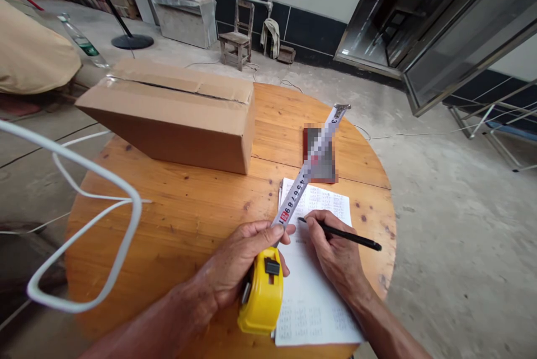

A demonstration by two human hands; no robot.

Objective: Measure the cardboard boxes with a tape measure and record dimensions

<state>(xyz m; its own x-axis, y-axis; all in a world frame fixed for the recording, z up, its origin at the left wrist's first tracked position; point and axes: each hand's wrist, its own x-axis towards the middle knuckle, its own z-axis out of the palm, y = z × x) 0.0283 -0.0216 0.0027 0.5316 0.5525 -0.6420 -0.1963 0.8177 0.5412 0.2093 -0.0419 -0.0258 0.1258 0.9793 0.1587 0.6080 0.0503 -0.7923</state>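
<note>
My left hand point(247, 253) is closed around a yellow tape measure point(262, 300), its thumb pressing on the drawn-out white blade point(296, 188). The blade slants up and away to the right, its metal end hook point(342, 107) above the far part of the table. A black pen point(352, 236) is pinched in my right hand point(333, 253), which rests on a sheet of paper point(310, 292) with rows of handwriting. The pen tip is near the paper, close to the blade; I cannot tell whether it touches. Beyond the paper lies a blurred-out rectangular item point(323, 166), partly behind the blade.
A closed cardboard box point(188, 130) stands at the back left of the round wooden table point(176, 225). A bent white tube frame point(134, 225) reaches over the left edge. On the floor behind are a small wooden chair point(238, 37) and an open door point(470, 29).
</note>
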